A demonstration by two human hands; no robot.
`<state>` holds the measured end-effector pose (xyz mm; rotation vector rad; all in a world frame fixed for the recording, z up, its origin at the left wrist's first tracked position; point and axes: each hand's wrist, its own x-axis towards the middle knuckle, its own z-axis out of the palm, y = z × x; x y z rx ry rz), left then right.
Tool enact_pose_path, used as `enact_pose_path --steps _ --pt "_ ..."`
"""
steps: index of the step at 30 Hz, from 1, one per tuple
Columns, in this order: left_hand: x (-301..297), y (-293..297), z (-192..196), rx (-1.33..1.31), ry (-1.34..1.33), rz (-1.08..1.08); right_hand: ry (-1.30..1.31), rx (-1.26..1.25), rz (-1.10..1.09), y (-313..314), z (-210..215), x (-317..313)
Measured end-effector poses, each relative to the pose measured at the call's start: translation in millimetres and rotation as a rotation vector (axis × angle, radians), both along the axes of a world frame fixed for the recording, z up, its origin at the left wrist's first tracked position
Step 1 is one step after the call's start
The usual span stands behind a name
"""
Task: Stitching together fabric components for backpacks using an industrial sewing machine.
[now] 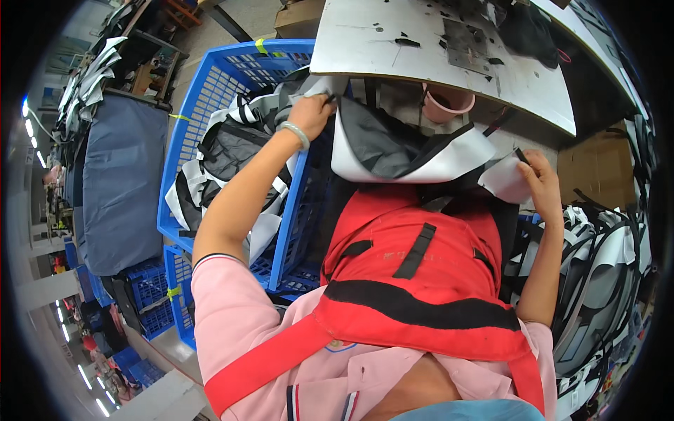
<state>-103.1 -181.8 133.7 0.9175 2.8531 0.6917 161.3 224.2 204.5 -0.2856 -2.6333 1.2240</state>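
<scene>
A white and dark grey fabric piece [379, 140] with black edging hangs in a curve between my hands, below the table's front edge and above my lap. My left hand [310, 118] is closed on its left end, over the rim of the blue basket. At the other side, my right hand [542, 184] pinches a white corner [507, 181] of it between thumb and fingers. Whether the middle rests on my lap I cannot tell. A red apron [414, 245] with black straps covers my front and legs.
The blue basket [295, 210] at left holds several similar grey and white pieces [235, 144]. Ahead stands a white table [393, 52] with black scraps, a pink bucket [448, 104] beneath it. More strapped grey-white pieces [597, 281] pile up at right, near a cardboard box [597, 168].
</scene>
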Motion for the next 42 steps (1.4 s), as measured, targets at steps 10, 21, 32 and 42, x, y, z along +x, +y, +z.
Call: enact_pose_path --steps 10,21,32,42 --pt "105 93 170 -0.126 -0.288 -0.530 0.197 0.463 0.624 -112 137 -17" --pt "100 135 206 0.035 -0.013 -0.873 0.085 0.288 0.531 -70 171 -32" --pt "97 135 147 0.487 0.268 -0.514 0.024 0.156 0.443 -39 152 -50" --pt "54 150 225 0.383 -1.011 -0.558 0.039 -0.038 0.425 -2 156 -55"
